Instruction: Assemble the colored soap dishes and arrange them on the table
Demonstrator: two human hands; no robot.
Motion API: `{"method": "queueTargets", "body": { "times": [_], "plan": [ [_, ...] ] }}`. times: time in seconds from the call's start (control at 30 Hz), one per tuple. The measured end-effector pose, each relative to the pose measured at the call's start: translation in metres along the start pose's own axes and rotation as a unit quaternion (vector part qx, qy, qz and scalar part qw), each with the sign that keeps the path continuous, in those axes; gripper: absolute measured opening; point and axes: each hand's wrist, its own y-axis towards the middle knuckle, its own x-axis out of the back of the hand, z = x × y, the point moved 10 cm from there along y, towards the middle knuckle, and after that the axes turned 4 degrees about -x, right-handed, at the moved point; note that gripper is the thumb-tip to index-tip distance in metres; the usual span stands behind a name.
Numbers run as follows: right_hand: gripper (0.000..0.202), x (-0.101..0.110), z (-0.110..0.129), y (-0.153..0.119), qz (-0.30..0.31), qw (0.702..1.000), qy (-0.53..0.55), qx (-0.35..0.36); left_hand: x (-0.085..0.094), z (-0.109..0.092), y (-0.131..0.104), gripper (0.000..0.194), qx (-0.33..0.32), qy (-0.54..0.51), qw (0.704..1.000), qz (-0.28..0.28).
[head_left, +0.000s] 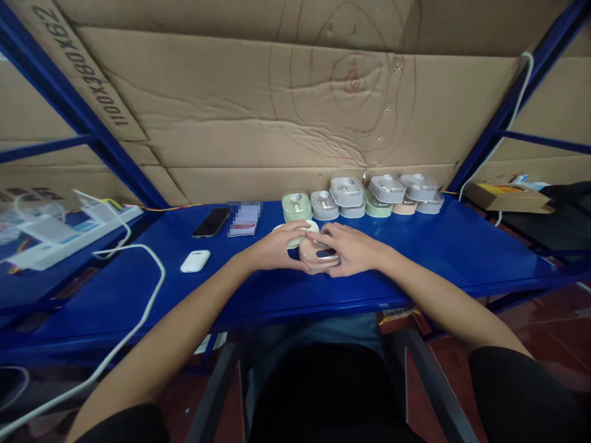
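Observation:
A small pink plastic case [313,259] with rounded corners and a dark oval on it sits between my hands near the front of the blue table. My left hand [281,246] curls round its left side, thumb at the lower edge. From the right, my right hand [354,248] grips the same case, with fingers over the top and on the near right side. Just behind, a cream-coloured rounded piece [309,226] is partly hidden by my fingers; whether it touches the pink case I cannot tell.
Several clear-lidded cases stand at the back, among them a green one [297,207] and a stacked grey one [347,191]. On the left lie a black phone [211,222], a second phone [244,220] and a white earbud case [195,261]. A white cable [159,277] crosses the table's left side.

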Motion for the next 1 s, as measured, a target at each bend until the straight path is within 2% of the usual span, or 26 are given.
{"method": "queueTargets", "body": {
  "times": [0.5, 1.0],
  "plan": [
    [0.097, -0.007, 0.003, 0.002, 0.002, 0.999, -0.035, -0.022, 0.001, 0.006, 0.001, 0.091, -0.055, -0.03, 0.998, -0.023],
    [0.105, -0.006, 0.011, 0.002, 0.015, 0.996, -0.089, -0.029, 0.006, -0.009, 0.001, 0.078, -0.11, -0.008, 0.993, -0.032]
  ]
}}
